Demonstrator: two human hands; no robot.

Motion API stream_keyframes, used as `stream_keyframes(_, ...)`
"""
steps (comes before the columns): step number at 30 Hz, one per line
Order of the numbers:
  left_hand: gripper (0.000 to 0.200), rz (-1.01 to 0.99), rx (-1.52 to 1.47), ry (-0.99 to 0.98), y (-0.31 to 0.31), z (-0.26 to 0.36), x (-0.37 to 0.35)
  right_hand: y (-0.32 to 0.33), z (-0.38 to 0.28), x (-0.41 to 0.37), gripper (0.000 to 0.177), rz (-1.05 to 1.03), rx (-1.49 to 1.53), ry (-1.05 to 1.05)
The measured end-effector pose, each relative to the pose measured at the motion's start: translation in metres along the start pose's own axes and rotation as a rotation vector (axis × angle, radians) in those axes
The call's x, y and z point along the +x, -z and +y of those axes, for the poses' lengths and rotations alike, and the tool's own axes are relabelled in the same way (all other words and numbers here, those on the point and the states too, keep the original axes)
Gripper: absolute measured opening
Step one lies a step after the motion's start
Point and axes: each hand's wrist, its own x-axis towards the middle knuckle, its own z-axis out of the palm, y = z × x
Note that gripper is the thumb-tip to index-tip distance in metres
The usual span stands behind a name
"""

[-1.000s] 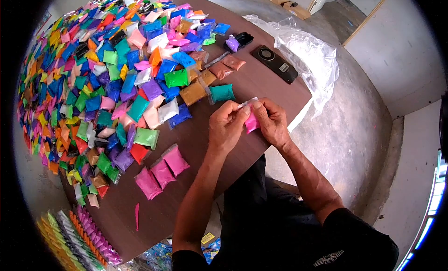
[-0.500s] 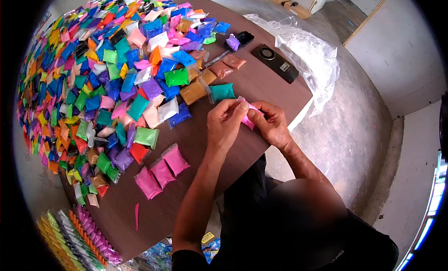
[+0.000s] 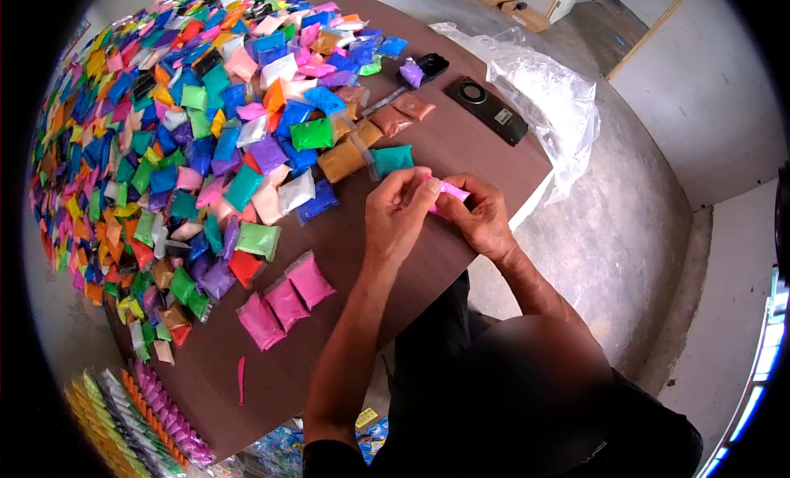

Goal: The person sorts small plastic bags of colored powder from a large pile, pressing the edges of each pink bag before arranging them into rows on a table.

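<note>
A small pink packet [image 3: 454, 192] is held up over the table between both hands. My left hand [image 3: 399, 214] pinches its left end, thumb against fingers. My right hand [image 3: 480, 217] grips the other end with its thumb pressed on the front, so much of the packet is covered. Just beyond my left hand lies a teal packet [image 3: 392, 160]. Three darker pink packets [image 3: 285, 303] rest side by side on the table, left of my left forearm.
A large heap of many-coloured packets [image 3: 197, 149] covers the table's left and far side. Toward the far right edge lie a black device with a round dial [image 3: 485, 111] and clear plastic sheeting [image 3: 547, 91]. A thin pink strip [image 3: 241, 381] lies near the front, by rows of stacked packets [image 3: 169, 412].
The pink packet has turned from slanting downward to lying nearly level between my hands. Both hands have shifted only slightly, and the things on the table stay where they were.
</note>
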Motion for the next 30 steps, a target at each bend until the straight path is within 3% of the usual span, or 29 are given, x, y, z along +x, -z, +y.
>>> stream_keyframes(5,0.018,-0.094,-0.016,-0.013,0.008,-0.001,0.003,0.000,0.000,0.000,0.021,0.005,-0.021,0.028)
stream_keyframes(14,0.013,-0.006,-0.011,-0.132,0.007,-0.008,0.001,-0.004,-0.010,0.000,0.025,-0.004,-0.024,-0.037)
stream_keyframes(20,0.017,-0.015,-0.062,0.061,-0.003,0.007,0.002,0.000,0.001,-0.002,0.024,0.043,-0.015,0.007)
stream_keyframes(24,0.017,-0.111,-0.087,0.046,0.008,0.000,0.003,-0.001,0.001,-0.001,0.023,0.030,0.018,-0.005)
stream_keyframes(30,0.012,-0.067,-0.036,-0.017,0.007,-0.003,0.003,-0.005,-0.008,0.000,0.025,0.016,0.080,0.059)
